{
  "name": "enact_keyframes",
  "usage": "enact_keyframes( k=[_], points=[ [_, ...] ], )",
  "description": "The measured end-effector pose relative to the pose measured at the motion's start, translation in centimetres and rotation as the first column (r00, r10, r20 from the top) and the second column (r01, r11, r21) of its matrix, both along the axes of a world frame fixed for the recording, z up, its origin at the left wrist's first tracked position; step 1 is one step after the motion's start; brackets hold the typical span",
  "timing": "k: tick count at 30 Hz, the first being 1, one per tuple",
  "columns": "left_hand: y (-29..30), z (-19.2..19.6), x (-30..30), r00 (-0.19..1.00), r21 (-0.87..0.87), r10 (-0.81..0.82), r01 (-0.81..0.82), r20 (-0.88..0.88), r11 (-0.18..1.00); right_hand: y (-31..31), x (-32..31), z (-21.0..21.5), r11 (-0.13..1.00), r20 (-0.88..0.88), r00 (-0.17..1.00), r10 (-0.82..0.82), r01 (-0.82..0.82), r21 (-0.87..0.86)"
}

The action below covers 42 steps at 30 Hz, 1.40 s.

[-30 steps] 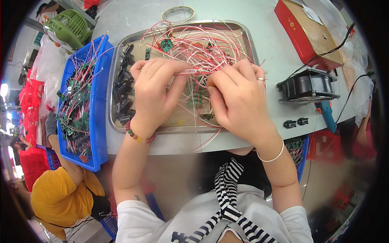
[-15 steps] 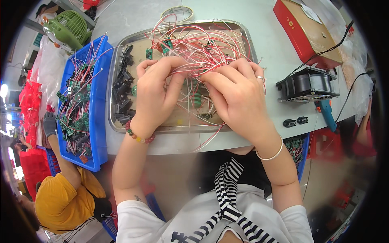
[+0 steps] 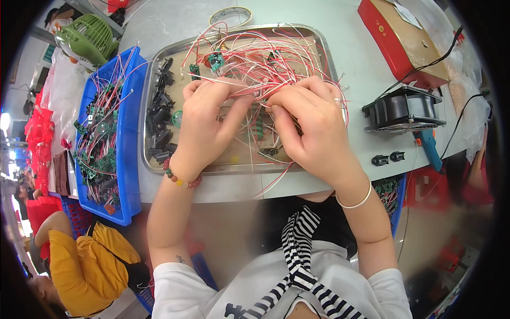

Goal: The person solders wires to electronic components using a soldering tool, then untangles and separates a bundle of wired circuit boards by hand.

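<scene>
Both my hands are over a metal tray (image 3: 234, 171), in a tangle of thin red and white wires (image 3: 276, 72). My left hand (image 3: 212, 109) is closed on some of the wires, thumb against the fingers. Beside it, my right hand (image 3: 311, 119) pinches wires too, its fingertips close to the left ones. Small green circuit boards (image 3: 216, 61) lie among the wires just beyond my left hand. Black plastic parts (image 3: 159, 111) are lined up along the tray's left side. What exactly sits between my fingertips is partly hidden by the fingers.
At left stands a blue bin (image 3: 135, 159) of wired circuit boards, with a green fan (image 3: 87, 40) behind it. To the right are a red-sided box (image 3: 390, 48), a black fan (image 3: 404, 112), a blue-handled tool (image 3: 429, 149) and two small black parts (image 3: 380, 160). A roll of tape (image 3: 234, 16) lies beyond the tray.
My hands stay nearly in place, fingers shifting slightly on the wires. The boards beyond my left hand have moved a little. At left, a person in yellow has drawn a gloved hand back from the blue bin.
</scene>
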<state>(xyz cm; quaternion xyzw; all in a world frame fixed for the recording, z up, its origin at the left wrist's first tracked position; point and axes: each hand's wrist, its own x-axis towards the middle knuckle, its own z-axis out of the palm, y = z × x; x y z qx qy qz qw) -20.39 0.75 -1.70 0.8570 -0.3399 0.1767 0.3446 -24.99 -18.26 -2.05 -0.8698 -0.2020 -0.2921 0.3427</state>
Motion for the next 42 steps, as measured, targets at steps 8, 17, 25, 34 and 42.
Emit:
enact_keyframes(
  k=[8, 17, 25, 34, 42],
  points=[
    [0.14, 0.28, -0.03, 1.000, 0.001, -0.012, 0.012, 0.004, 1.000, 0.37, 0.05, -0.06, 0.994, 0.065, 0.993, -0.096, 0.099, -0.043],
    [0.14, 0.20, 0.07, 0.998, -0.079, -0.031, 0.027, -0.051, 0.996, 0.52, -0.23, 0.13, 0.991, 0.102, 0.987, -0.121, 0.126, -0.053],
    [0.08, 0.05, 0.11, 0.998, -0.051, 0.028, -0.031, -0.050, 0.998, 0.38, -0.33, 0.12, 0.997, 0.063, 0.995, -0.081, 0.082, -0.003],
    [-0.46, -0.04, -0.12, 0.978, -0.211, 0.067, -0.109, -0.197, 0.971, 0.47, -0.12, -0.19, 0.998, 0.048, 0.998, -0.042, 0.040, 0.037],
    [0.10, 0.61, -0.38, 0.930, 0.120, 0.173, -0.221, 0.323, 0.968, -0.10, -0.77, 0.30, 0.995, -0.077, 0.997, -0.022, 0.014, -0.101]
  ],
)
